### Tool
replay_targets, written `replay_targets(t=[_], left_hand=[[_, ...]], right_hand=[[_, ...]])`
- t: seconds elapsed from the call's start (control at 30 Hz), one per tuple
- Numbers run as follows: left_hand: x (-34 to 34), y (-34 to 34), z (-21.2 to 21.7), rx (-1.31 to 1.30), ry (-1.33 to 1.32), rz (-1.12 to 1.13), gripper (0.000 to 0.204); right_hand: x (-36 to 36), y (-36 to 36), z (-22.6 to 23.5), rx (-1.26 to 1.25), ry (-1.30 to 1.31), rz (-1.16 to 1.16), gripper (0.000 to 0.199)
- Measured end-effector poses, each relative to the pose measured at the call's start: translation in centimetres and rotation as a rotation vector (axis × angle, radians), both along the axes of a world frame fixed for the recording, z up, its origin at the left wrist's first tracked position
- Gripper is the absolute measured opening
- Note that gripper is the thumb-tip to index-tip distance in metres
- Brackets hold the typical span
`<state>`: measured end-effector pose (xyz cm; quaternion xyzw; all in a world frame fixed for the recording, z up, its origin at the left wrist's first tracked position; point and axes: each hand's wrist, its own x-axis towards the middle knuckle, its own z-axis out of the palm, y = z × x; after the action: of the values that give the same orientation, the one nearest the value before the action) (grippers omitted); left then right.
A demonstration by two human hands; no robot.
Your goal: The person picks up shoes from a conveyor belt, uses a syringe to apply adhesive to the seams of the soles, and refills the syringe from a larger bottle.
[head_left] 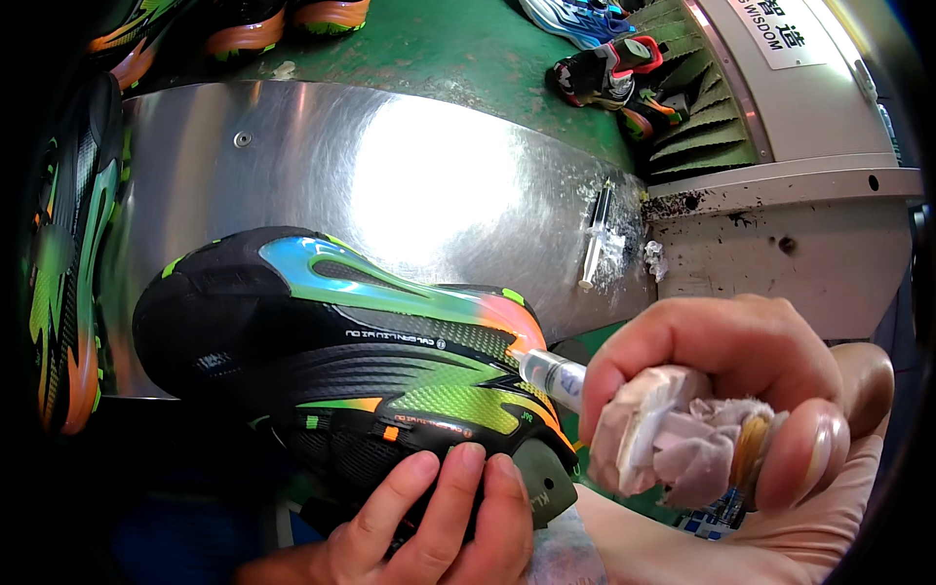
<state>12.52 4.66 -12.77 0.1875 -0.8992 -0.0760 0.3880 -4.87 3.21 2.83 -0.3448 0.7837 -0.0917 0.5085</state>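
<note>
A black sneaker (390,341) with green, yellow and orange trim lies tilted on its side, toe to the left. Its blue-to-orange sole edge faces away from me. From its collar sticks a dark green shoe last (546,485). My left hand (444,512) grips the shoe's upper near the collar, fingers pressed on its near side. In my closed right hand (726,356) is a clear syringe (554,377), its rear end wrapped in cloth or tape and bound with a yellowish band. The tip meets the seam between upper and sole near the heel.
A shiny metal plate (244,185) lies over the green surface (439,58). On its right end rests a black-and-white pen-like tool (596,234) among white residue. Other sneakers stand left (73,263) and at the back. Green strip curtains (702,97) hang by a grey machine frame (780,224).
</note>
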Motion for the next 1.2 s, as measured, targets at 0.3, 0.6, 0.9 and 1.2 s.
replay_targets(t=[0.3, 0.6, 0.9, 1.2], left_hand=[[-0.7, -0.2, 1.3, 0.058, -0.044, 0.006, 0.010], [-1.0, -0.1, 2.0, 0.088, -0.211, 0.055, 0.013], [-2.1, -0.9, 3.7, 0.144, -0.229, -0.017, 0.008], [-3.3, -1.9, 4.4, 0.116, -0.387, 0.070, 0.026]], right_hand=[[-8.0, 3.4, -4.3, -0.388, -0.555, 0.413, 0.087], [-11.1, 3.3, -8.4, -0.632, -0.846, 0.604, 0.080], [-14.5, 6.2, -11.4, -0.474, -1.188, 0.127, 0.103], [-16.7, 8.0, -14.4, -0.310, -1.305, -0.054, 0.105]])
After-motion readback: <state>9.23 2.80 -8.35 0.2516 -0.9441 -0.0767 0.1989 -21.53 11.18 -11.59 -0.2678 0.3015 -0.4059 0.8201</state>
